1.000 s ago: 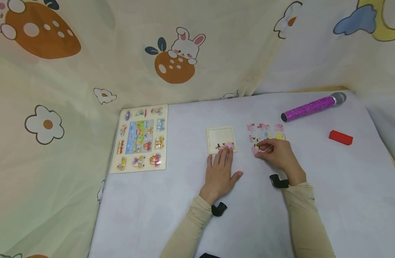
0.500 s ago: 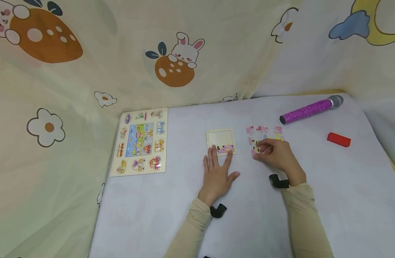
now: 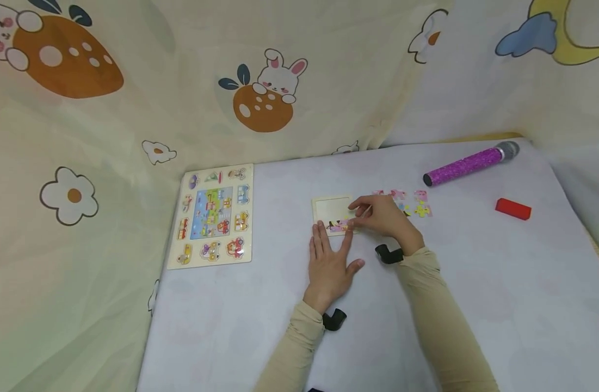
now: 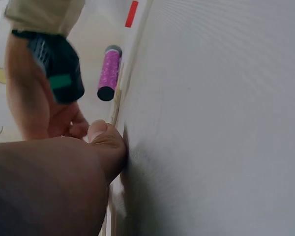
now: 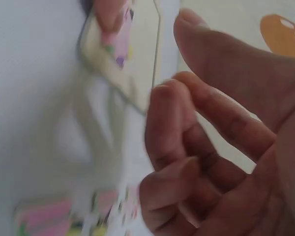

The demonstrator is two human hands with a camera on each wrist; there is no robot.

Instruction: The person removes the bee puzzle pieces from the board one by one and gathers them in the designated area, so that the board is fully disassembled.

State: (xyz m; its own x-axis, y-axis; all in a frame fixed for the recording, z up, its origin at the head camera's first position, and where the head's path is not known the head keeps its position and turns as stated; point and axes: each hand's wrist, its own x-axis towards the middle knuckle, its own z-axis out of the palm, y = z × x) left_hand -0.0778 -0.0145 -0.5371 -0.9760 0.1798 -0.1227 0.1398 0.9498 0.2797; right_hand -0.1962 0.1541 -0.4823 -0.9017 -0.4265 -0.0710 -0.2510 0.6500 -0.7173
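My left hand (image 3: 327, 269) lies with fingers spread and nearly straight, fingertips at the near edge of a small square puzzle tray (image 3: 331, 204). A strip of joined pink puzzle pieces (image 3: 336, 225) lines the tray's near side, with the index fingertip at its right end. My right hand (image 3: 384, 218) is over the tray's right edge, close to that fingertip. Its thumb (image 5: 201, 34) stands apart from the loosely curled fingers (image 5: 164, 118), and nothing shows between them. Loose pink and yellow puzzle pieces (image 3: 421, 209) lie beyond the right hand, which partly hides the group.
A larger vehicle puzzle board (image 3: 213, 256) lies at the left of the white table (image 3: 216, 326). At the back right is a glittery purple microphone (image 3: 468, 165). A red block (image 3: 513, 209) sits nearer at the right. The printed curtain (image 3: 191, 120) hangs behind the table.
My right hand has moved left from the loose pieces to the tray's right edge. The left hand's fingers shifted slightly left along the tray, uncovering more of the pink strip.
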